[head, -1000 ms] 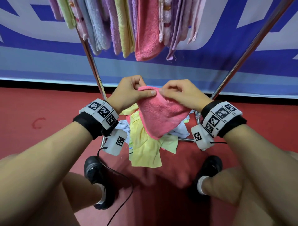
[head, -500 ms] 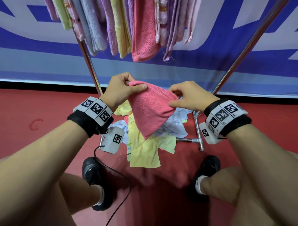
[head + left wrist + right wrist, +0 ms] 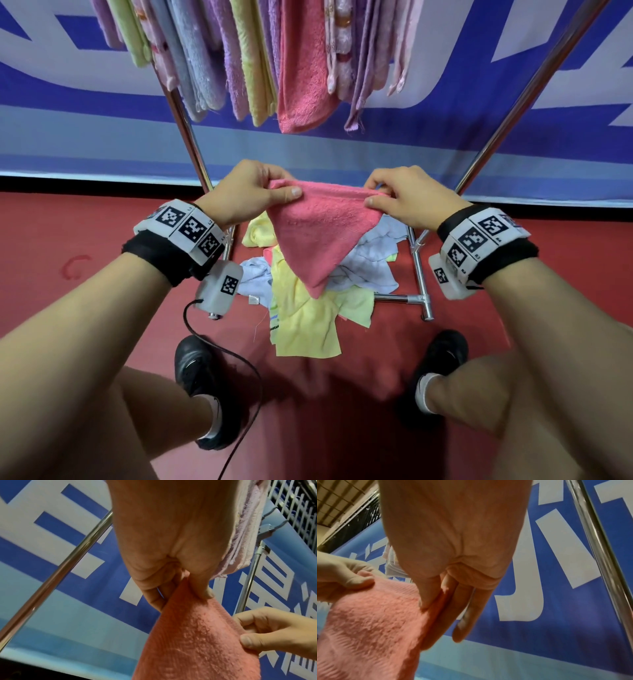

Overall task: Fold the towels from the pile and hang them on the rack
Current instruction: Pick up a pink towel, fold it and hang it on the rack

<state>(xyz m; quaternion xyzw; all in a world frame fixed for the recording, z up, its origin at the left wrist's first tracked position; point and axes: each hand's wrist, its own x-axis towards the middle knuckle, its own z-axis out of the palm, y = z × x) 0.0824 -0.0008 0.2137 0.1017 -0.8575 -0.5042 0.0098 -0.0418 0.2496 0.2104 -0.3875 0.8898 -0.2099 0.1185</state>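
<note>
A pink towel point(image 3: 318, 229) hangs in the air between my hands, its top edge stretched level and its lower part tapering to a point. My left hand point(image 3: 253, 192) pinches the top left corner point(image 3: 192, 601) between thumb and fingers. My right hand point(image 3: 404, 198) pinches the top right corner point(image 3: 426, 608) the same way. Under it on the red floor lies the pile point(image 3: 308, 308) of yellow, pale blue and white towels. Above, several folded towels point(image 3: 301, 68) hang from the rack, whose top bar is out of view.
The rack's metal legs point(image 3: 185, 130) point(image 3: 520, 102) slope down on both sides to a base bar point(image 3: 418, 277) beside the pile. A blue and white banner point(image 3: 445, 137) backs the rack. My black shoes point(image 3: 195, 370) point(image 3: 445, 353) and a black cable point(image 3: 246, 394) are on the floor.
My hands have moved apart along the towel's top edge, the right one sliding rightward, so the bunched pink towel is now stretched flat between them.
</note>
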